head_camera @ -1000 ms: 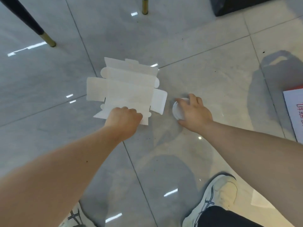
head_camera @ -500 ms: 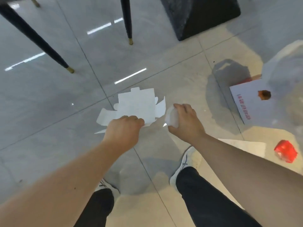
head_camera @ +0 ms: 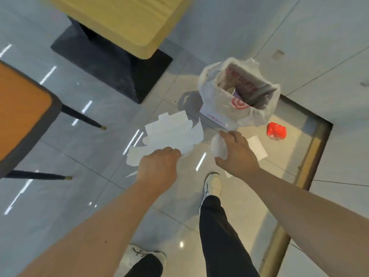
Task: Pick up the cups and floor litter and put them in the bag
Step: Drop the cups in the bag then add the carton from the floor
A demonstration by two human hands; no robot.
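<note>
My left hand [head_camera: 157, 166] grips the near edge of a flattened white cardboard box [head_camera: 171, 134], held off the floor. A small white cup [head_camera: 219, 147] lies sideways in my right hand [head_camera: 236, 152], whose fingers wrap over it. Ahead and to the right, a white plastic bag [head_camera: 225, 100] with a red logo stands open on the floor, with printed cardboard inside. Both hands are short of the bag. A crumpled red wrapper [head_camera: 276, 131] lies on the floor right of the bag, and a white paper sheet [head_camera: 257, 148] lies beyond my right hand.
A wooden table top [head_camera: 123, 21] on a black pedestal base [head_camera: 111, 64] stands ahead on the left. An orange chair seat [head_camera: 20, 108] with black legs is at the far left. A brass-edged floor inset [head_camera: 307, 162] runs along the right. My shoes [head_camera: 213, 184] are below.
I have stood up and turned right with the flattened box and the cup lifted off the floor. The open bag and the table have come into view ahead.
</note>
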